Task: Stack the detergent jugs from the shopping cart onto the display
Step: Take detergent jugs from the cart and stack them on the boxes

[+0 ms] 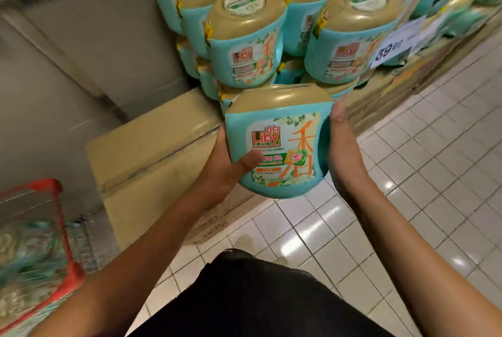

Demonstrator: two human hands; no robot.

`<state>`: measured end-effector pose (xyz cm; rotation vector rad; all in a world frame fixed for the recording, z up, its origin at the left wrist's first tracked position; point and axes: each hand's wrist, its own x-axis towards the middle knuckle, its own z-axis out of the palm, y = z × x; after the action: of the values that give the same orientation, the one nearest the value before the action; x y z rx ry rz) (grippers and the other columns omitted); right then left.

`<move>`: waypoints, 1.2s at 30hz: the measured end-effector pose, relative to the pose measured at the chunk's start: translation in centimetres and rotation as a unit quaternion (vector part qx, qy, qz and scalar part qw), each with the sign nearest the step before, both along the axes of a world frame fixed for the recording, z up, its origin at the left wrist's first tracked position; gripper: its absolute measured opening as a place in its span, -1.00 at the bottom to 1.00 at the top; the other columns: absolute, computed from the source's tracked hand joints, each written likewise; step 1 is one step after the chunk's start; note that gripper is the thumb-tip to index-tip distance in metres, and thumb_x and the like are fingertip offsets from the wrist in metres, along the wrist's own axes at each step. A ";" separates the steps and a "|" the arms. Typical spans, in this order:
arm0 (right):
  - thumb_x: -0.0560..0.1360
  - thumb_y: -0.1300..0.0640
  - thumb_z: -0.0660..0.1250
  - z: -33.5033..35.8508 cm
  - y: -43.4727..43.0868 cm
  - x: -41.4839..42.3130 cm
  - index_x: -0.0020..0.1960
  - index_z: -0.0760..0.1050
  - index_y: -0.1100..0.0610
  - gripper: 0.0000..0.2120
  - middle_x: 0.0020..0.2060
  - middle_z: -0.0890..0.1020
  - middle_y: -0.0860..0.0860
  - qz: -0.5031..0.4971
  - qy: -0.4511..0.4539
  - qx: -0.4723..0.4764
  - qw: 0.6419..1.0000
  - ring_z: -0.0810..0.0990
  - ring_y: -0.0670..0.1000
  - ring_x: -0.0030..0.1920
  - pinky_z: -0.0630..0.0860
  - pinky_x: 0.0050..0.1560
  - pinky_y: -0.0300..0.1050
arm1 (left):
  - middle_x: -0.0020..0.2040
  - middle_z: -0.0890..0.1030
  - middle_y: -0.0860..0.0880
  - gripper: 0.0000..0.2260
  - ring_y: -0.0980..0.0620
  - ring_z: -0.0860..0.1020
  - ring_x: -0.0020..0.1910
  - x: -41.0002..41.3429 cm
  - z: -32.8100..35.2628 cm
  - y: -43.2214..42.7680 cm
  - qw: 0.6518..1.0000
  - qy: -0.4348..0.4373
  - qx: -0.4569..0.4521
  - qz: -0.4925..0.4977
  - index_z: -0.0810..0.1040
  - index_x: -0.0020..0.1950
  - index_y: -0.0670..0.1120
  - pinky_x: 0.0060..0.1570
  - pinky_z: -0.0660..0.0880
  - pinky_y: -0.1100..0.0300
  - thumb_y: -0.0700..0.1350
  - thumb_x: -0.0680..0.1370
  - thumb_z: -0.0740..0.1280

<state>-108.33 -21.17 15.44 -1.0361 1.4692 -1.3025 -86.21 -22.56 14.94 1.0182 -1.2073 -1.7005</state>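
Observation:
I hold one teal detergent jug (282, 130) with a gold lid and a "Liby" label upright in front of me, just below the display. My left hand (231, 165) grips its left side with the thumb across the label. My right hand (342, 146) presses flat against its right side. The display stack of matching jugs (244, 37) rises directly behind it, in several rows and at least two layers. The red shopping cart (54, 228) stands at the lower left, with more teal packs blurred inside.
Cardboard boxes (152, 151) form the base under the display and jut out to the left. A price sign (394, 45) hangs at the stack's right. A grey wall runs behind on the left. White tiled floor (407, 200) spreads to the right.

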 end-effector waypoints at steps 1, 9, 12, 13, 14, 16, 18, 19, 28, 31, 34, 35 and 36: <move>0.65 -0.45 -0.02 0.1 -1.3 -0.2 0.39 0.53 -0.03 -0.35 0.30 0.68 0.00 0.010 0.007 -0.013 1.000 0.62 0.04 0.37 0.48 0.45 0.26 | 0.37 0.64 -0.13 0.03 -0.18 0.64 0.33 -0.1 -0.1 -1.0 1.000 -0.002 -0.013 0.008 0.28 0.55 -0.07 0.19 0.65 -0.12 0.23 0.24 0.71; 0.74 -0.26 0.09 0.9 -8.2 -1.1 0.55 0.43 -0.13 -0.54 0.49 0.54 -0.09 -0.005 -0.028 -0.107 0.994 0.46 -0.05 0.53 0.36 0.53 0.21 | 0.49 0.52 0.01 0.06 -0.07 0.51 0.49 -0.9 -1.2 -7.9 0.992 -0.039 -0.121 -0.002 0.18 0.62 0.10 0.39 0.55 -0.08 -0.03 0.29 0.75; 0.73 -0.30 0.04 0.7 -8.8 -0.8 0.56 0.41 -0.20 -0.52 0.50 0.51 -0.18 -0.042 0.017 -0.117 0.992 0.41 -0.08 0.55 0.34 0.55 0.27 | 0.51 0.49 0.08 0.03 0.04 0.47 0.51 -1.0 -1.6 -9.6 0.983 -0.070 -0.171 -0.004 0.21 0.60 0.25 0.43 0.51 0.08 -0.02 0.29 0.75; 0.72 -0.32 0.03 0.4 -8.8 -0.6 0.57 0.40 -0.21 -0.50 0.51 0.50 -0.19 -0.062 0.033 -0.116 0.991 0.40 -0.08 0.56 0.34 0.55 0.29 | 0.53 0.47 0.09 0.03 0.05 0.46 0.52 -1.0 -1.9 -9.9 0.981 -0.078 -0.180 -0.001 0.21 0.60 0.27 0.46 0.48 0.06 0.00 0.29 0.75; 0.71 -0.33 0.03 0.2 -8.8 -0.4 0.58 0.38 -0.20 -0.49 0.52 0.48 -0.18 -0.080 0.043 -0.117 0.989 0.39 -0.08 0.57 0.34 0.56 0.29 | 0.55 0.44 0.07 0.05 0.04 0.43 0.54 -1.1 -2.3 -10.2 0.979 -0.086 -0.185 0.003 0.21 0.61 0.27 0.50 0.45 0.00 0.01 0.29 0.75; 0.73 -0.28 0.04 -0.4 -8.7 -0.1 0.62 0.34 -0.17 -0.49 0.55 0.44 -0.16 -0.099 0.052 -0.126 0.986 0.35 -0.09 0.59 0.33 0.57 0.29 | 0.60 0.36 0.01 0.09 0.03 0.40 0.57 -1.3 -3.0 -10.6 0.978 -0.098 -0.183 0.021 0.19 0.64 0.27 0.54 0.40 -0.13 0.02 0.26 0.75; 0.76 -0.19 0.04 -0.8 -8.6 0.4 0.67 0.27 -0.10 -0.50 0.60 0.37 -0.13 -0.097 0.060 -0.133 0.984 0.29 -0.09 0.62 0.30 0.59 0.27 | 0.61 0.30 0.04 0.11 0.06 0.37 0.58 -1.6 -3.1 -11.0 0.978 -0.101 -0.180 0.043 0.19 0.62 0.36 0.54 0.37 -0.16 0.03 0.23 0.75; 0.77 -0.13 0.03 -1.0 -8.6 0.7 0.69 0.23 -0.05 -0.50 0.63 0.34 -0.11 -0.095 0.065 -0.137 0.984 0.27 -0.09 0.64 0.29 0.61 0.25 | 0.61 0.28 0.07 0.11 0.09 0.35 0.59 -1.8 -3.1 -11.1 0.977 -0.104 -0.181 0.050 0.18 0.62 0.40 0.55 0.36 -0.17 0.04 0.23 0.74; 0.81 -0.05 0.00 -2.4 -8.6 1.0 0.65 0.28 0.00 -0.55 0.57 0.43 -0.10 -0.117 0.088 -0.143 0.979 0.34 -0.08 0.60 0.33 0.60 0.20 | 0.58 0.22 0.26 0.12 0.19 0.24 0.62 -3.1 -2.6 -11.4 0.969 -0.133 -0.201 0.052 0.09 0.65 0.40 0.58 0.34 -0.13 0.06 0.26 0.68; 0.79 -0.10 0.03 -2.7 -8.6 1.2 0.61 0.33 0.01 -0.55 0.52 0.48 -0.09 -0.136 0.085 -0.136 0.978 0.40 -0.05 0.56 0.40 0.55 0.19 | 0.56 0.22 0.28 0.12 0.20 0.22 0.63 -3.5 -2.4 -11.3 0.965 -0.138 -0.213 0.059 0.09 0.66 0.37 0.58 0.34 -0.10 0.12 0.25 0.68; 0.77 -0.14 0.05 -3.3 -8.3 1.4 0.57 0.35 0.00 -0.56 0.48 0.51 -0.06 -0.139 0.071 -0.113 0.981 0.45 0.01 0.53 0.45 0.49 0.27 | 0.57 0.24 0.24 0.13 0.16 0.25 0.63 -3.3 -2.7 -10.9 0.970 -0.129 -0.198 0.063 0.14 0.68 0.28 0.55 0.38 -0.10 0.27 0.23 0.68; 0.77 -0.15 0.06 -3.5 -8.0 1.5 0.57 0.35 -0.01 -0.56 0.47 0.52 -0.07 -0.136 0.065 -0.103 0.983 0.46 0.00 0.52 0.47 0.46 0.28 | 0.57 0.26 0.18 0.13 0.10 0.28 0.62 -3.1 -2.9 -10.7 0.974 -0.123 -0.183 0.062 0.17 0.69 0.20 0.53 0.40 -0.13 0.29 0.23 0.67; 0.76 -0.17 0.07 -3.7 -7.7 1.6 0.57 0.34 -0.02 -0.55 0.47 0.52 -0.08 -0.134 0.062 -0.094 0.985 0.48 -0.01 0.51 0.49 0.45 0.27 | 0.58 0.26 0.14 0.13 0.06 0.30 0.62 -2.9 -3.2 -10.5 0.977 -0.121 -0.166 0.058 0.20 0.69 0.13 0.52 0.42 -0.15 0.27 0.23 0.68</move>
<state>-106.68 -28.86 11.73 -1.0837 1.6473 -1.6176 -89.15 -33.08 11.72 1.0826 -1.4978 -1.2567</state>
